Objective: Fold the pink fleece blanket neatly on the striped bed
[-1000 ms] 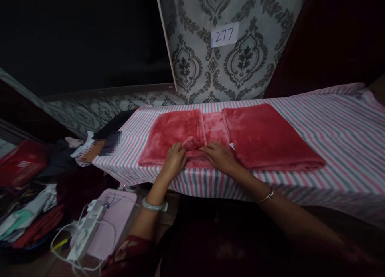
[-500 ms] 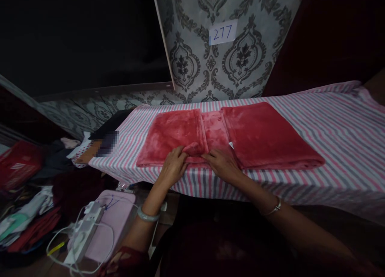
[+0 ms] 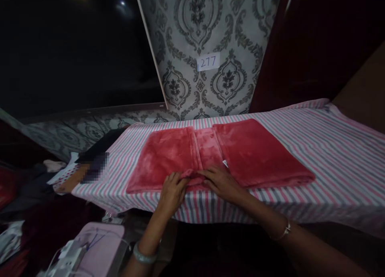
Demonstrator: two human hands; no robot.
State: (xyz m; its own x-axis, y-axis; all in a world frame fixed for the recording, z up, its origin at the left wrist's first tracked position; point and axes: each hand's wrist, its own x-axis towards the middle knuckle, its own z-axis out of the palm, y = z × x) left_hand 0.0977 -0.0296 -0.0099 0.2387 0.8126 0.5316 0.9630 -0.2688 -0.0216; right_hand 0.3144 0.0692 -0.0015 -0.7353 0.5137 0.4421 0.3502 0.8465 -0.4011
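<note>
Blanket (image 3: 209,146) lies folded, near edge seemingly pinched in the grip of left hand (image 3: 173,192) and right hand (image 3: 225,184); uneven tugging could skew the folds

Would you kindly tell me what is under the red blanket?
The red blanket rests on a striped cloth, which shows around it; what lies directly beneath is covered and cannot be seen.

The black screen (image 3: 81,52) is cut off on top; the right hand (image 3: 224,183) is blurry and hides some red blanket (image 3: 264,156).
</note>
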